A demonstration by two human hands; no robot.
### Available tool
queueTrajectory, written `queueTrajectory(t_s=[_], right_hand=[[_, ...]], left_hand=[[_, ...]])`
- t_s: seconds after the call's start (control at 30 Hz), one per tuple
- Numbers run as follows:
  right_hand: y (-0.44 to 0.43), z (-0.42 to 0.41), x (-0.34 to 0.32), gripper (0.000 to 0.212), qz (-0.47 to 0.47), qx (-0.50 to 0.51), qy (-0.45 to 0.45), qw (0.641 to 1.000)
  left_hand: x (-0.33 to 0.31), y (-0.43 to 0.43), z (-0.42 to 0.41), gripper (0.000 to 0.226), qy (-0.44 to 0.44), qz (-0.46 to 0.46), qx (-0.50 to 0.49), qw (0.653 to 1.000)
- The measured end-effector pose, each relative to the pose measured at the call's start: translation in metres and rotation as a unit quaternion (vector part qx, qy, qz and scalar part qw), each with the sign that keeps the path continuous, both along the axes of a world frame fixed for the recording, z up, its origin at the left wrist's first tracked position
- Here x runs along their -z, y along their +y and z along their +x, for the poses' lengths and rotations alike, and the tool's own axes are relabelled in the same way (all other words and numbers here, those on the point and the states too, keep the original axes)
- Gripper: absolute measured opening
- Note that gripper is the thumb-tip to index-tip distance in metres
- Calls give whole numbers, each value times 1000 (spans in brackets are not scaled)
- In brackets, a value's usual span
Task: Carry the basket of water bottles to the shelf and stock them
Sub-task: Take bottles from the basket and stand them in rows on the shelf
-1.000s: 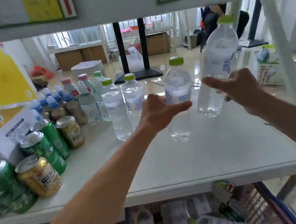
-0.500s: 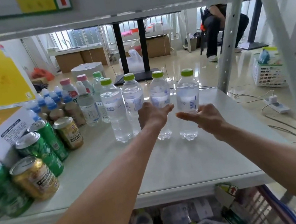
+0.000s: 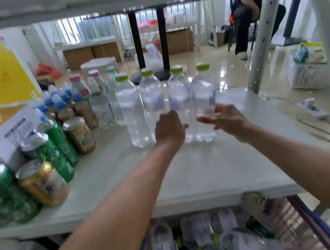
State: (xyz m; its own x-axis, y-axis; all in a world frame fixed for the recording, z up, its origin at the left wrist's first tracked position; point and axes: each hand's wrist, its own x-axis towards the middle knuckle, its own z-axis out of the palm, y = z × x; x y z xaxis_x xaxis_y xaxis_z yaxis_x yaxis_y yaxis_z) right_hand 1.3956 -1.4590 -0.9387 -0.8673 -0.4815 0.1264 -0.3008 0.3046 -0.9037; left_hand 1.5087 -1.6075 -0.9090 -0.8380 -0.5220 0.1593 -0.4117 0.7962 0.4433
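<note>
Standing upright in one row at frame centre on the white shelf (image 3: 210, 171): four green-capped water bottles (image 3: 131, 108), close together. Left hand (image 3: 169, 129) sits at the base of the middle two, fingers hidden, grip not readable; right hand (image 3: 224, 118) has its fingers spread, holding nothing, just before the fourth. Basket (image 3: 314, 222) at frame bottom holds more bottles, too blurred to count; two gold cans (image 3: 44, 183) at left.

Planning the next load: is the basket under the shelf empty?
No, several water bottles lie in the basket below the shelf edge.
</note>
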Motion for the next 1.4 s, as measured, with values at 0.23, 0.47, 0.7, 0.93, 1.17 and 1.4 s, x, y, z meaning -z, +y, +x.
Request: queueTrajectory(t_s=[0.23, 0.47, 0.7, 0.93, 1.17, 1.4], right_hand=[[-2, 16, -7, 28, 33, -21, -35, 999], [59, 113, -29, 21, 90, -42, 112, 989], [124, 187, 51, 8, 280, -318, -137, 895], [105, 208, 132, 56, 525, -437, -8, 730], [108, 223, 170, 67, 578, -437, 81, 685], [110, 224, 184, 70, 576, -409, 71, 704]], left_hand=[[9, 5, 11, 49, -27, -86, 10, 996], [47, 43, 124, 19, 32, 72, 160, 984], [155, 44, 211, 18, -453, 218, 97, 859], [186, 72, 201, 23, -410, 162, 31, 897], [177, 69, 192, 27, -447, 29, 71, 891], [196, 63, 212, 22, -314, 106, -20, 943]])
